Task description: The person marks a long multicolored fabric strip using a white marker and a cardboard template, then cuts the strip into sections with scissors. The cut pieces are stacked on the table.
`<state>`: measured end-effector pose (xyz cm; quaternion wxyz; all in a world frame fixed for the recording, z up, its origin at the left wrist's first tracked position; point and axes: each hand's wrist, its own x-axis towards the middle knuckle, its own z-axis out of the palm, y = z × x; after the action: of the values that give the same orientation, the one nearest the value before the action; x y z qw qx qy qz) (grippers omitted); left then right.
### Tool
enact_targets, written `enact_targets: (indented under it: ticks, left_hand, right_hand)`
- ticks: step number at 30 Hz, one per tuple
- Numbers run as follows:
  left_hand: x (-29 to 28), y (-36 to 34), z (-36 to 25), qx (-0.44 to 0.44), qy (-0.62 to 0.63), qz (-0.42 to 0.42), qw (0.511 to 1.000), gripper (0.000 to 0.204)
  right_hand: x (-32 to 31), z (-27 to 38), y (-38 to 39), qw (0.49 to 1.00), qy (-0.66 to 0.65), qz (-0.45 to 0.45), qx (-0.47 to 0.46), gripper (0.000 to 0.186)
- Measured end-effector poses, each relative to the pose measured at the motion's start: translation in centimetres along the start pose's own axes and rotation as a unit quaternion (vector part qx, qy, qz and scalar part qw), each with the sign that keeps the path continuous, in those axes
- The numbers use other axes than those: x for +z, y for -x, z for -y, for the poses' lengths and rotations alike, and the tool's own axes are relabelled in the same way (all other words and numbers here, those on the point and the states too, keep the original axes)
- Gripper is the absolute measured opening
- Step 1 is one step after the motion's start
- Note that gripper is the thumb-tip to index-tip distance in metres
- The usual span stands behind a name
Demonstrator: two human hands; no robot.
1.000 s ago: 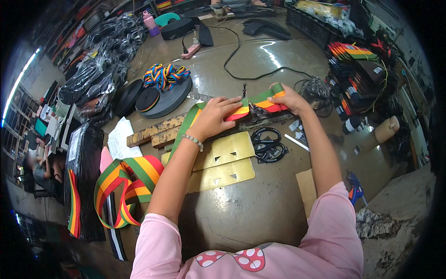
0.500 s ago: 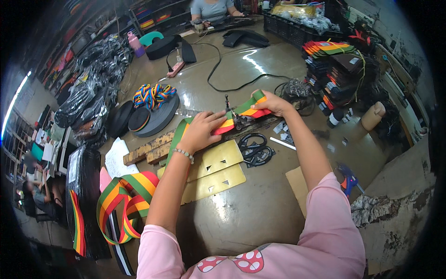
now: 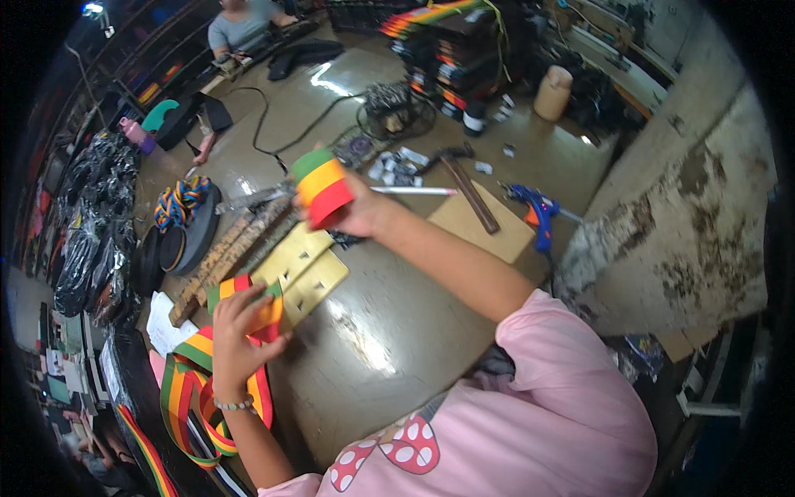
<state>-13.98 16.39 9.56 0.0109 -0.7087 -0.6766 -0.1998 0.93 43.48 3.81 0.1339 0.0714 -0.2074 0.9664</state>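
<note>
In my right hand [image 3: 362, 209] is a stretch of green, yellow and red striped strap [image 3: 323, 184], curled over the fingers and held above the worktable. Lower and to the left, my left hand [image 3: 240, 331] is closed on another part of striped strap [image 3: 269, 319], slightly blurred by motion. Loose loops of the same strap [image 3: 178, 398] lie beside my left wrist. Whether the two held parts join cannot be seen. Between the hands lie two yellow metal plates [image 3: 319, 286] with small cut-outs, next to long worn wooden bars [image 3: 215, 265].
A hammer [image 3: 470, 195] rests on a cardboard sheet [image 3: 443, 217] at the right, with a blue glue gun [image 3: 537, 211] beyond it. Strap rolls [image 3: 201, 236] and plastic-wrapped bundles [image 3: 91, 224] line the left. Stacked goods [image 3: 464, 58] stand at the back; a person [image 3: 244, 29] sits far off.
My head view has swung to the right. Both hands have come away from the small upright metal fitting at the bars, the right lifting its strap and the left drawing back toward the loops.
</note>
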Motion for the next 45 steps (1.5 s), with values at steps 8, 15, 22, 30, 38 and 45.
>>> enact_targets:
  ticks: [8,15,22,30,38,45]
  left_hand:
    - [0.1,6.0,-4.8,-0.161,0.281,-0.172,0.930,0.013]
    - [2.0,7.1,-7.3,-0.248,0.390,-0.285,0.840,0.019]
    - [3.4,3.5,-8.7,-0.106,0.090,-0.192,0.972,0.101]
    - [4.1,2.1,-8.4,-0.089,0.126,-0.126,0.980,0.089]
    - [5.9,1.7,-8.2,-0.167,0.116,-0.107,0.973,0.089]
    - [6.7,1.7,-8.1,-0.178,0.111,-0.111,0.972,0.090]
  right_hand:
    - [5.4,-10.0,3.7,0.970,0.219,-0.051,-0.092,0.043]
    - [6.7,-10.9,5.4,0.987,0.148,-0.041,-0.053,0.036]
    - [7.2,-11.6,4.9,0.969,0.224,-0.057,0.083,0.077]
    - [6.4,-11.0,7.8,0.903,0.419,-0.085,0.032,0.086]
    - [5.7,-9.3,9.7,0.837,0.534,-0.115,-0.005,0.035]
    - [4.7,-10.9,9.6,0.764,0.637,-0.090,-0.044,0.026]
